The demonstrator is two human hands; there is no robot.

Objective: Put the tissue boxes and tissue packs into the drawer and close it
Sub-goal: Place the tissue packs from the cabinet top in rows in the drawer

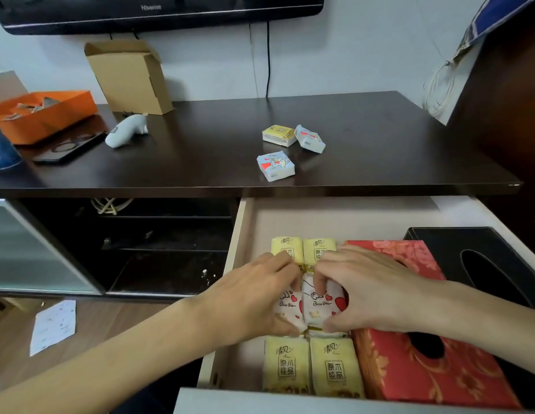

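1. The drawer (236,249) stands pulled out below the dark tabletop (200,162), and most of the load is already inside it.
2. Along the drawer's right side lie a red tissue box (424,366) and, just beyond it, a black tissue box (481,258); the two touch along their long edges.
3. To the left of the red box the packs form two columns: two yellow packs at the back (302,246), two white heart-printed packs (317,303) in the middle, and two yellow packs at the front (308,366).
4. The left hand (248,297) is curled over the left white pack, fingers bent onto its far edge and thumb at its near edge.
5. The right hand (368,288) grips the right white pack the same way, its wrist passing over the red box. Both hands seem to be pressing this middle pair into line.
6. Three packs remain on the tabletop: a yellow one (279,135) touching a white one (309,138), and another white one (275,166) a little nearer the edge.
7. Judged from this, the task is well past half done: both boxes and six packs are stowed.
8. Left to do: move the three remaining packs into the drawer, where bare floor shows behind the back row, then push the drawer shut.
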